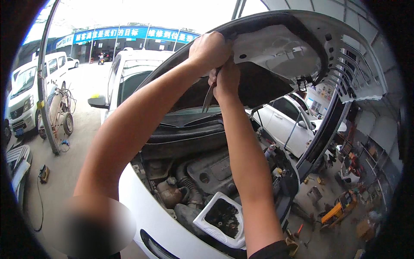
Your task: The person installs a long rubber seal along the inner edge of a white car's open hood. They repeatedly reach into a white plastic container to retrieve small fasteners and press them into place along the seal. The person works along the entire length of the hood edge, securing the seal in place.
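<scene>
Both my arms reach up to the raised white car hood (366, 82). My left hand (210, 49) is closed against the dark lining near the hood's edge; its fingertips and whatever they grip are hidden. Just below it, my right hand (227, 81) is closed around a slim grey metal tool (208, 99) that points downward. The tool's exact kind is unclear, and its upper end is lost in the hand. Under my arms lies the open engine bay, with a dark engine cover (211, 172) and a brownish coolant tank (168, 193). A white plastic tray (202, 222) with small dark parts rests at the bay's front.
A white van (28, 93) and a wheeled cart (58, 108) stand left, beyond a metal post (42, 77). Another white car (282, 121) is parked behind on the right. A yellow floor jack (338, 209) and scattered tools lie on the right floor. A cable (39, 194) runs along the left floor.
</scene>
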`<state>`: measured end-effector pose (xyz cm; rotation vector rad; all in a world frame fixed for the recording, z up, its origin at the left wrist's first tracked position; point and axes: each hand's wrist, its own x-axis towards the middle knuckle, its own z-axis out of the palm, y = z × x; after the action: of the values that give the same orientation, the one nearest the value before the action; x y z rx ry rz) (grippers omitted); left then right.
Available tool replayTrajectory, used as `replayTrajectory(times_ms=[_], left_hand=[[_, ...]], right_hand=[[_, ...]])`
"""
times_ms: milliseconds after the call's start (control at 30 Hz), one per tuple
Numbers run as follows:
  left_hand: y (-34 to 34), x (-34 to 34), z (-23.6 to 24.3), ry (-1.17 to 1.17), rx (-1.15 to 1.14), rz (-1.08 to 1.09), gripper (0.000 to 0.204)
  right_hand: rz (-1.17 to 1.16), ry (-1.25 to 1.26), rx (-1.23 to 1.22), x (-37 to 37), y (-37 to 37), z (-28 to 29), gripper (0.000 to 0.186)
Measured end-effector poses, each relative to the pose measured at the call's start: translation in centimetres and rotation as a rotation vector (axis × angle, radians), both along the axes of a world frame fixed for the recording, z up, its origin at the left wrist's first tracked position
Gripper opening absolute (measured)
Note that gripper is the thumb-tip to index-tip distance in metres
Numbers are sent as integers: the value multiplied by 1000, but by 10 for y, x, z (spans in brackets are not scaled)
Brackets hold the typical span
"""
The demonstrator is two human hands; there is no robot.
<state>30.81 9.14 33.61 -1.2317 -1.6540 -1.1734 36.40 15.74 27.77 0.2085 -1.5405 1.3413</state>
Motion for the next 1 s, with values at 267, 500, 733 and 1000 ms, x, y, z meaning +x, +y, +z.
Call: replayTrajectory(times_ms=[267, 500, 733, 1000], left_hand=[[-27, -9, -4, 51, -59, -130, 37], [-29, -57, -130, -289, 99, -412, 27], [16, -53, -188, -870, 283, -923, 44], [51, -57, -159, -912, 357, -1104, 54]], right_hand=[[-343, 160, 206, -30, 17, 5, 47], [-507, -3, 116, -14, 24, 20, 49], [-675, -34, 236, -10, 33, 27, 51], [-1130, -38, 538, 8, 25, 40, 65]])
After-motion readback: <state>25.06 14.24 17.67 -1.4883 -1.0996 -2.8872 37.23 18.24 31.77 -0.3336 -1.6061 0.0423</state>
